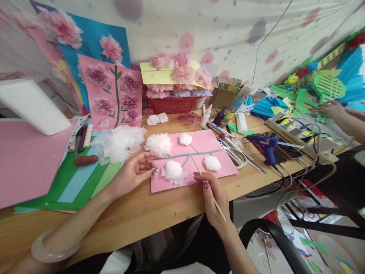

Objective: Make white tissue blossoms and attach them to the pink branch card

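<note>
Wooden table [148,213], red basket [172,104] under paper flowers [182,72], right hand [213,194] gripping stick [207,186]

A craft workshop: a glue gun [266,146], scissors [235,154] and paper-flower cards [114,93] crowd the wooden table [159,213].

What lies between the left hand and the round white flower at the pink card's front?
Nothing visible: the left hand is at the pink card's edge, only bare card between it and the round white flower. The right hand's stick lies beyond it.
</note>
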The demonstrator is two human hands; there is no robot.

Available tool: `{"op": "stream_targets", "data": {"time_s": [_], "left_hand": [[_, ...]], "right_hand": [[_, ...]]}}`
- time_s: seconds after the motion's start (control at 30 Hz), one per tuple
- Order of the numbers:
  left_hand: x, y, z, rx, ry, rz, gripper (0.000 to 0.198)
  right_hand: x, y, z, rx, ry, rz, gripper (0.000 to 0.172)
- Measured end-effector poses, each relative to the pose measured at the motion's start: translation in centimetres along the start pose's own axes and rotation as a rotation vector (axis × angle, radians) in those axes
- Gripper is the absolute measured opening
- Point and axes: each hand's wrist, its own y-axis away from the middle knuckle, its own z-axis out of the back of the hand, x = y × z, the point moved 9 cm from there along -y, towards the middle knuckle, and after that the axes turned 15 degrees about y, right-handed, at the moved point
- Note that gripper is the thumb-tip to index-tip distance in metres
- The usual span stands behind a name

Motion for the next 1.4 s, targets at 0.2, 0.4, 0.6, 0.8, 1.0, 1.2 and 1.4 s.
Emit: {"op": "stream_targets", "data": {"time_s": [0.2, 0.4, 0.6, 0.8, 1.0, 1.2, 1.4], "left_hand": [[0.4, -0.6, 0.7, -0.073, 0.014, 0.027, 0.044], [0.7, -1.2, -0.2, -0.061, 0.014, 0.083, 0.055], [1.1, -1.1, -0.2, -0.082, -0.018, 0.067, 0.055], [1.3, -1.3, -0.6, -0.061, -0.034, 0.051, 0.053], [1.4, -1.2, -0.9, -0.07, -0.049, 0.071, 0.053], [1.6, -1.2, -0.9, -0.083, -0.041, 0.105, 0.052], [2.0, -1.3, -1.0, -0.097, -0.011, 0.111, 0.05]], "right_hand": [[-0.8, -0.2, 0.1, 0.02, -0.027, -0.045, 0.028], [-1.4, -0.2, 0.2, -0.003, -0.049, -0.075, 0.03], [-1.5, 0.0, 0.3, -0.029, -0.092, -0.114, 0.032], [-1.3, 0.0, 0.2, -0.022, -0.121, -0.143, 0.03], [-1.4, -0.1, 0.2, -0.032, -0.108, -0.127, 0.029], [0.5, 0.1, 1.5, -0.107, -0.157, -0.039, 0.03], [4.7, -1.6, 3.5, -0.161, -0.23, 0.087, 0.047]]}}
